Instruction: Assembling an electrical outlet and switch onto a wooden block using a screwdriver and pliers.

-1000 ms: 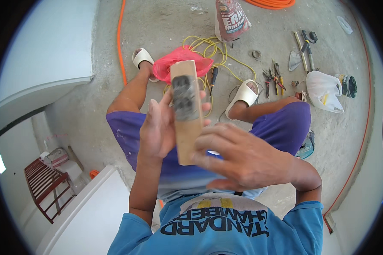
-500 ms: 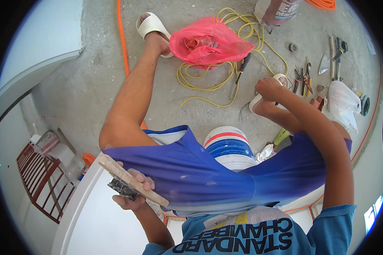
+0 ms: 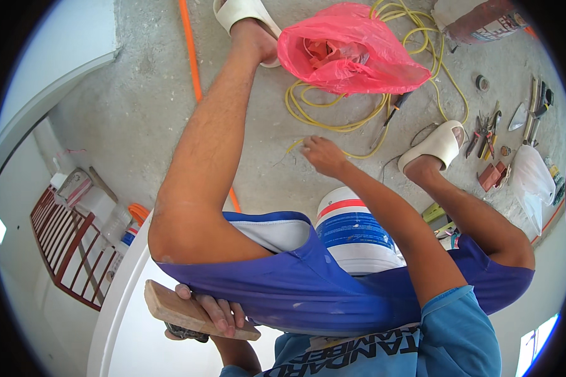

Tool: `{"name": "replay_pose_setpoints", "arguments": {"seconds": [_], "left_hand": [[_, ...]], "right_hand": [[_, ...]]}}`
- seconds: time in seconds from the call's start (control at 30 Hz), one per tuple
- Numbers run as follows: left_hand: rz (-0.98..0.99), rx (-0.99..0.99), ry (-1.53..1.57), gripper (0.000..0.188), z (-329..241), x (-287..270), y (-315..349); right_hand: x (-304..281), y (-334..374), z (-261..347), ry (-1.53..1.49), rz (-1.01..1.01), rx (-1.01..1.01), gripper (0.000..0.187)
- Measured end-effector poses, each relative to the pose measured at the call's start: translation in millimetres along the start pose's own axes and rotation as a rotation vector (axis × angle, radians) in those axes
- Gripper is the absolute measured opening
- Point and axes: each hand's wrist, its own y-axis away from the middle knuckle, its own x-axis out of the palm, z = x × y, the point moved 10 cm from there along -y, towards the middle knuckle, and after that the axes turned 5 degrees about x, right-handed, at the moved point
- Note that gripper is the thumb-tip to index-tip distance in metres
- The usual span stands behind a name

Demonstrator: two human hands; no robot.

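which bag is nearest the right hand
The pink plastic bag is nearest the right hand; the white bag and the reddish-brown sack are both farther off to the right.

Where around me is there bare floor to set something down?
Bare concrete floor shows left of the orange hose, toward the curved white ledge, and between the left leg and the yellow cord. It's crowded at right, around the pliers, trowel and white plastic bag.
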Motion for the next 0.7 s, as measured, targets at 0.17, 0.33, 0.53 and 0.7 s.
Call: {"name": "replay_pose_setpoints", "arguments": {"seconds": [0.17,0.33,0.53,0.7], "left_hand": [[0.017,-0.004,0.05,0.074,1.7,12.8,-1.5],[0.006,0.062,-0.038,0.094,9.6,19.2,-5.4],[0.01,0.047,-0.348,0.113,26.5,21.5,-9.1],[0.0,0.012,-0.668,0.092,57.8,75.4,3.6]], "right_hand": [[8.2,-33.7,68.9,0.152,-0.366,-0.227,0.019],[-26.6,-32.4,64.9,0.199,0.004,-0.234,0.012],[-242.6,51.8,81.5,-0.111,-0.278,-0.134,0.019],[-370.0,169.6,140.8,-0.181,-0.649,-0.131,0.017]]}}
